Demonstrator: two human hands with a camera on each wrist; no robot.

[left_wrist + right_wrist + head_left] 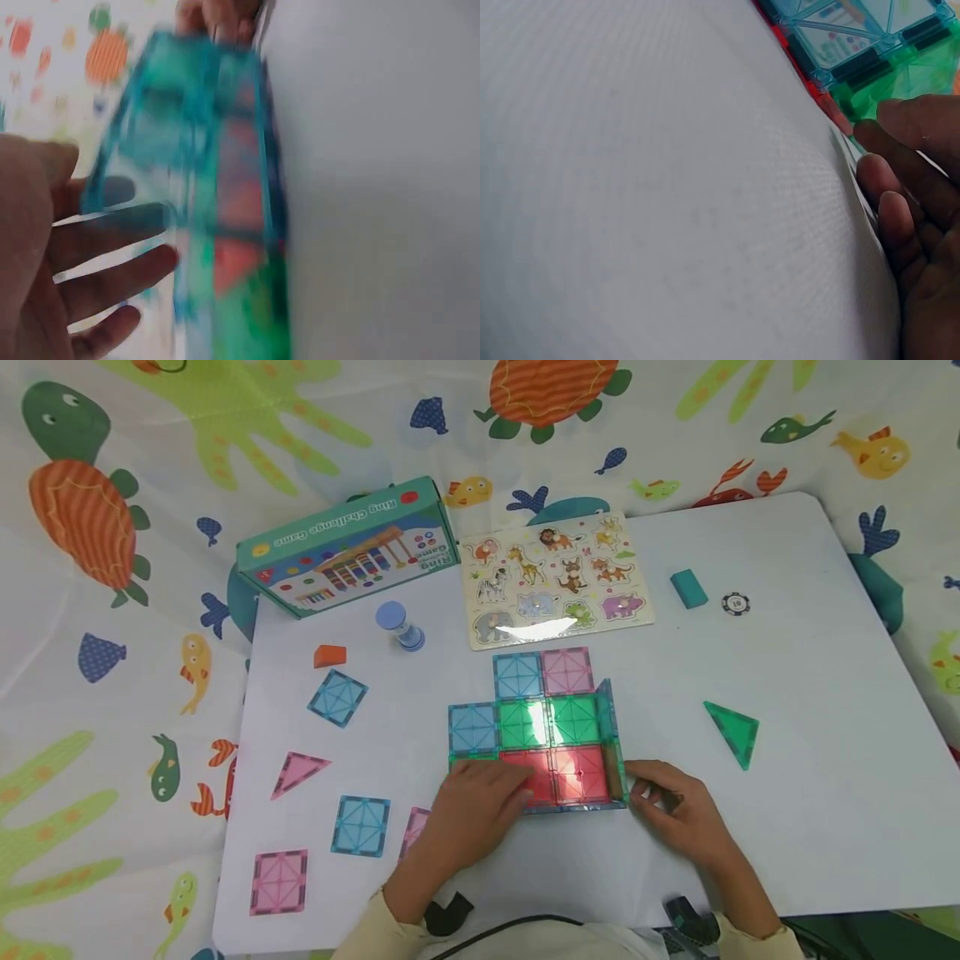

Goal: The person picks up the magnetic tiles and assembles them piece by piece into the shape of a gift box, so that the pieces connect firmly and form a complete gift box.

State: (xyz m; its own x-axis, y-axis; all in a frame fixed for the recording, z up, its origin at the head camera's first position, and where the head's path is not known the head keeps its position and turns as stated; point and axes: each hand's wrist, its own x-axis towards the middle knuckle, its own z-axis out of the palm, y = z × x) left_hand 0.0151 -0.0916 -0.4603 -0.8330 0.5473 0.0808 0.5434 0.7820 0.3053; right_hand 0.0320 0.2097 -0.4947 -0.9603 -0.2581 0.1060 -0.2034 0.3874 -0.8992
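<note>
Magnetic tiles form a joined patch: red tiles [581,774] in front, green tiles [575,720] behind, then a blue tile [517,676] and a pink tile [567,671]. On its right side stand a blue tile [607,714] and a green tile [618,772]. A blue tile [150,135] blurs close by in the left wrist view. My left hand [480,810] lies over the patch's front left, fingers loosely extended, covering some tiles. With its fingertips, my right hand [678,814] touches the standing green tile's outer front corner.
Loose blue tiles [360,826], pink tiles [279,882] and an orange block [330,656] lie left. Behind are a game box [345,547], a sand timer [401,627] and an animal puzzle [558,581]. Rightward lie a green triangle [733,735], teal block [688,589] and chip [736,603].
</note>
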